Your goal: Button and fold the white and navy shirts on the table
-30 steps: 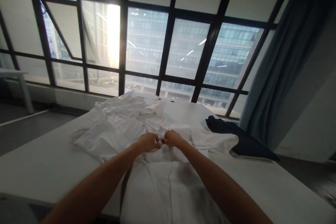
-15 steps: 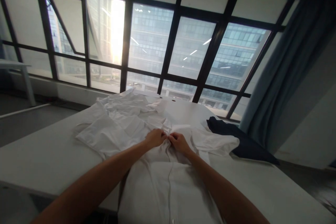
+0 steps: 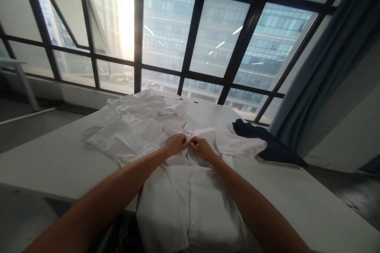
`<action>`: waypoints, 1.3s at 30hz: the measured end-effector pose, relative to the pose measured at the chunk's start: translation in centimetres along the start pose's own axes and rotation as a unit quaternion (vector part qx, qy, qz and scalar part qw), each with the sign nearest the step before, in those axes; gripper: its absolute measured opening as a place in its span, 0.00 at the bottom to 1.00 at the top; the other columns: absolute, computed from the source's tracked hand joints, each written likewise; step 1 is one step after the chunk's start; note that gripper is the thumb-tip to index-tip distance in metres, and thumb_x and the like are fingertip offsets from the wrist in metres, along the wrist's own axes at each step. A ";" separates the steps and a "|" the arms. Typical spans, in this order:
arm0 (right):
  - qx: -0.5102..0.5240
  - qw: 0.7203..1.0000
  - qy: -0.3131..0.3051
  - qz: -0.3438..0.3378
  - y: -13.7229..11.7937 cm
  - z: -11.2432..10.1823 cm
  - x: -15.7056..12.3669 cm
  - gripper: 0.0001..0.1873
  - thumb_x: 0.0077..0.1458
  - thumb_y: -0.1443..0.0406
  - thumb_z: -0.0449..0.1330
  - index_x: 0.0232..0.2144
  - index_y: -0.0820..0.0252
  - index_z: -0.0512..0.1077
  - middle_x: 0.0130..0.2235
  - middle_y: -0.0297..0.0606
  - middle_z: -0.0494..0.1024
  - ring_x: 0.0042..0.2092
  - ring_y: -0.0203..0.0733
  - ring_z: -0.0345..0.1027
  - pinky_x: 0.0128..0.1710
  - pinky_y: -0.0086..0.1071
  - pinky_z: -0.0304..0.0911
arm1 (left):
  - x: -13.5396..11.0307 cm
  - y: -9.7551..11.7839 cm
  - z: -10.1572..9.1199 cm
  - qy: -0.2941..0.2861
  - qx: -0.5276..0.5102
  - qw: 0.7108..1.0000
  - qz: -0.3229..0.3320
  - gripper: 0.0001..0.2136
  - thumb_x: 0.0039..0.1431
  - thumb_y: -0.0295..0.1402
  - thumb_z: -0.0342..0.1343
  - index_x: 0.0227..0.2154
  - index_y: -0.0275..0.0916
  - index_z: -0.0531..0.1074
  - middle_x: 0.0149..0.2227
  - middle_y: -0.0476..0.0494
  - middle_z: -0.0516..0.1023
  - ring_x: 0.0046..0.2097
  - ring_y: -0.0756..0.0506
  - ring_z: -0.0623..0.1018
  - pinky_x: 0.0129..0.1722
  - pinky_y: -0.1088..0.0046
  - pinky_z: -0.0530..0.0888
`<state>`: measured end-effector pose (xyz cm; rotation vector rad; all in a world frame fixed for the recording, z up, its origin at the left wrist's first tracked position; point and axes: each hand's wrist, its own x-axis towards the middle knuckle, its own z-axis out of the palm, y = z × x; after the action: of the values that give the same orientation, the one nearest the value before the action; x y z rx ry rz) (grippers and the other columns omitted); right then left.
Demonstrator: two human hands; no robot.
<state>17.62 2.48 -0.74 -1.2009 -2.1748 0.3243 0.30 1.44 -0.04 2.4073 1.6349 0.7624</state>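
A white button-up shirt (image 3: pixel 208 201) lies over the near table edge and hangs down toward me, its front placket running up the middle. My left hand (image 3: pixel 175 144) pinches the placket near the collar end. Close beside it, my right hand (image 3: pixel 202 148) pinches the fabric from the other side, thumb and forefinger curled together. The fingertips of both hands almost meet, and any button between them is too small to make out. One sleeve (image 3: pixel 240 144) of the shirt spreads to the right.
More crumpled white garments (image 3: pixel 130 134) are heaped at the left on the white table (image 3: pixel 53 162). Dark navy cloth (image 3: pixel 270 148) lies at the right. Behind the table stand framed windows (image 3: pixel 169 27) and a blue-grey curtain (image 3: pixel 314 63).
My view has tilted down a little, so everything sits higher. Both hands stay at the same place on the shirt, with slight finger movement.
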 end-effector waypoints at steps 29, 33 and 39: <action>-0.126 0.910 -0.336 0.209 -0.7 -8.8 -1.4 0.06 0.37 0.72 0.60 0.13 0.61 0.72 0.18 0.36 0.72 0.24 0.39 0.65 0.25 0.30 0.57 | -0.7 -1.5 -5.7 0.045 0.184 0.981 0.040 0.20 0.56 0.33 0.55 0.53 0.42 0.69 0.54 0.39 0.72 0.54 0.37 0.71 0.50 0.59 0.68; -0.225 0.948 -0.182 0.136 -1.6 -7.9 -1.1 0.06 0.43 0.71 0.58 0.22 0.61 0.76 0.28 0.39 0.78 0.32 0.43 0.71 0.31 0.31 0.61 | 0.1 -0.5 -3.3 0.071 0.158 0.966 0.192 0.17 0.59 0.31 0.55 0.52 0.43 0.69 0.56 0.41 0.71 0.56 0.40 0.68 0.56 0.56 0.61; -0.147 0.987 0.022 -0.066 -0.6 -4.1 -0.5 0.19 0.52 0.65 0.59 0.49 0.56 0.73 0.49 0.42 0.75 0.46 0.43 0.70 0.46 0.35 0.65 | 1.2 -0.8 -1.7 0.063 0.108 0.978 0.169 0.10 0.65 0.30 0.46 0.33 0.37 0.72 0.36 0.40 0.77 0.43 0.43 0.75 0.49 0.63 0.66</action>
<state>19.96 1.42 2.59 -1.1974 -2.3062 -0.0811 -0.87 2.57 1.56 2.8965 1.4323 0.8386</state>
